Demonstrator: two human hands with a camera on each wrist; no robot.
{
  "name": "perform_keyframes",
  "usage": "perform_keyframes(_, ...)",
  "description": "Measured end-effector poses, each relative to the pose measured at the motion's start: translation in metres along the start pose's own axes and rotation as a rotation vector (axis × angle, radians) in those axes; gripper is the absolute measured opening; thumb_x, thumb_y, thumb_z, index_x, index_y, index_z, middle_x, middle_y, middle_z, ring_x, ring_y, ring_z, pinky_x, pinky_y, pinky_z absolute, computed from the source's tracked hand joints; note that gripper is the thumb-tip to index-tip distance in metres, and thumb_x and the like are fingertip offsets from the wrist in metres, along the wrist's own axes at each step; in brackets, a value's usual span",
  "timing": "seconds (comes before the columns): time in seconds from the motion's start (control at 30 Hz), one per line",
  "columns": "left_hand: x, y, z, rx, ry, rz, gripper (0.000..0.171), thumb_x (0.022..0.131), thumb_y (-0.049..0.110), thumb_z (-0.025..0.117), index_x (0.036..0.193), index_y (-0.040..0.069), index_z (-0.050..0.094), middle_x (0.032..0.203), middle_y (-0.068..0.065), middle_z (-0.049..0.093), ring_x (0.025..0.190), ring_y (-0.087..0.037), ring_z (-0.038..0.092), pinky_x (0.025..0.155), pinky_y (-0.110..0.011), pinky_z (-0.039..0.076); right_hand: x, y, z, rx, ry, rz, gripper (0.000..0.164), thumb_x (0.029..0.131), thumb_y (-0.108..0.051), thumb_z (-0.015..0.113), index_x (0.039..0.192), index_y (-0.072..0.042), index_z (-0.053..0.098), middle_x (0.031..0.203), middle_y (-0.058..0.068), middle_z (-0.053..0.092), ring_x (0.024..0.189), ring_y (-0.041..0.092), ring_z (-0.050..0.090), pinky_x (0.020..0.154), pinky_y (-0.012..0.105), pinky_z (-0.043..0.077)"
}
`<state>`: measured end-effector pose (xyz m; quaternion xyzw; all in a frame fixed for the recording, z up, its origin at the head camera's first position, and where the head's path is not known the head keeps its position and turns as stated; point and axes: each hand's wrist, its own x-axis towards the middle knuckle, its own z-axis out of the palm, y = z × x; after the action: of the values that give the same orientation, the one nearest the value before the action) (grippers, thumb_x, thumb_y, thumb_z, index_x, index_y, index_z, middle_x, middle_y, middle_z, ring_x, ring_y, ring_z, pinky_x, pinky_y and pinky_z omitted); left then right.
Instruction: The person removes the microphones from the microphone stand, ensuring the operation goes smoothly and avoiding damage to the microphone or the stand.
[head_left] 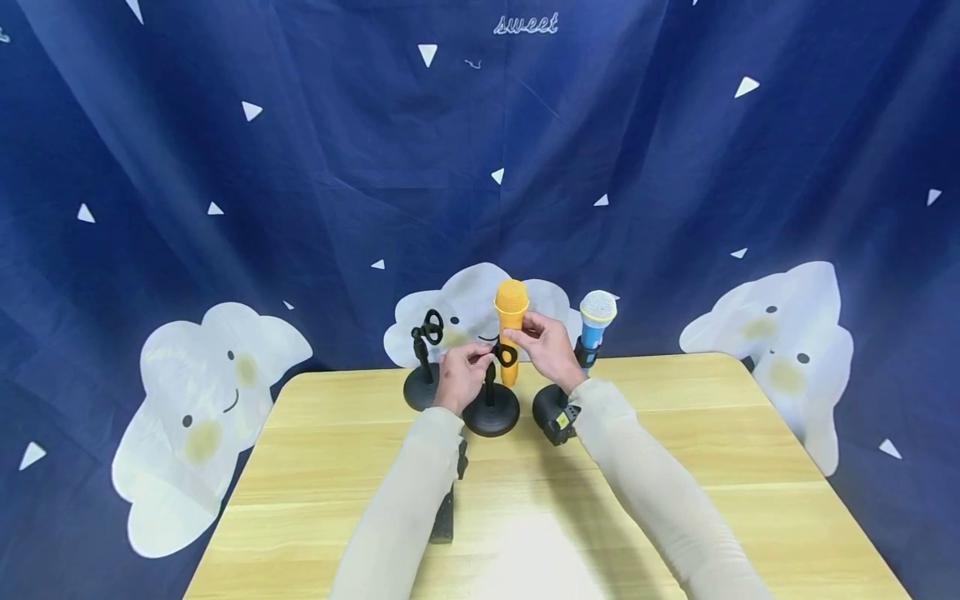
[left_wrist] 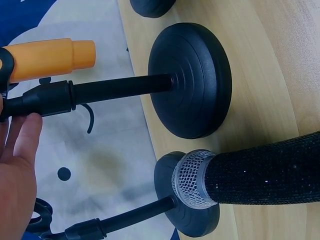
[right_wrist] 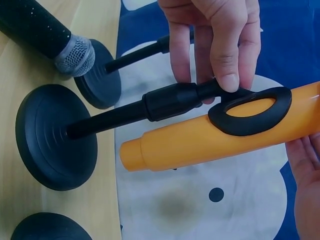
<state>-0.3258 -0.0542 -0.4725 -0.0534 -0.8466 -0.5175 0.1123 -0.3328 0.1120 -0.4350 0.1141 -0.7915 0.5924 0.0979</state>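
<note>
An orange microphone (head_left: 512, 304) stands nearly upright, its body inside the ring-shaped clip (right_wrist: 250, 127) of the middle black microphone stand (head_left: 491, 414). My right hand (head_left: 553, 348) holds the microphone's body just below its head, thumb in front. From the left, my left hand (head_left: 461, 375) pinches the stand at the joint under the clip. The microphone's narrow lower end (left_wrist: 83, 54) sticks out below the ring. In the right wrist view, only part of my right hand (right_wrist: 307, 180) shows at the edge.
To the right, a blue microphone with a white head (head_left: 597, 308) sits in another stand (head_left: 550, 406). A third stand (head_left: 422, 387), its clip holding nothing, is at the left. A black microphone with a silver mesh head (left_wrist: 195, 179) lies nearer me, partly behind my left sleeve. A curtain hangs behind the table.
</note>
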Motion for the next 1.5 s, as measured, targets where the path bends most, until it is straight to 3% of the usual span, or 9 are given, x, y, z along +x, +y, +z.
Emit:
perform_keyframes(0.33, 0.0001, 0.0007, -0.0010, 0.001, 0.011, 0.015, 0.017, 0.090, 0.005, 0.074, 0.107, 0.005, 0.078, 0.108, -0.009, 0.074, 0.098, -0.022, 0.072, 0.083, -0.032, 0.059, -0.0011, 0.0001, 0.0005, 0.041, 0.010, 0.010, 0.032, 0.090, -0.018, 0.077, 0.116, -0.001, 0.070, 0.107, 0.014, 0.073, 0.099, 0.027, 0.070, 0.092, 0.041, 0.055)
perform_keyframes(0.8, -0.0007, -0.0008, 0.0016, 0.014, 0.019, 0.003, 0.017, 0.091, 0.008, 0.074, 0.108, 0.007, 0.078, 0.108, -0.007, 0.074, 0.098, -0.021, 0.071, 0.084, -0.032, 0.059, -0.0032, -0.0018, 0.0027, -0.041, 0.026, -0.014, 0.028, 0.092, -0.024, 0.075, 0.112, -0.004, 0.071, 0.104, 0.012, 0.073, 0.096, 0.025, 0.069, 0.088, 0.041, 0.056)
perform_keyframes(1.5, -0.0011, 0.0015, 0.0005, 0.005, 0.013, 0.019, 0.016, 0.090, 0.006, 0.074, 0.105, 0.005, 0.078, 0.107, -0.008, 0.075, 0.096, -0.021, 0.072, 0.084, -0.032, 0.059, -0.0021, -0.0033, 0.0006, -0.045, 0.013, -0.017, 0.028, 0.092, -0.023, 0.074, 0.112, -0.003, 0.070, 0.104, 0.013, 0.073, 0.095, 0.026, 0.068, 0.090, 0.041, 0.055)
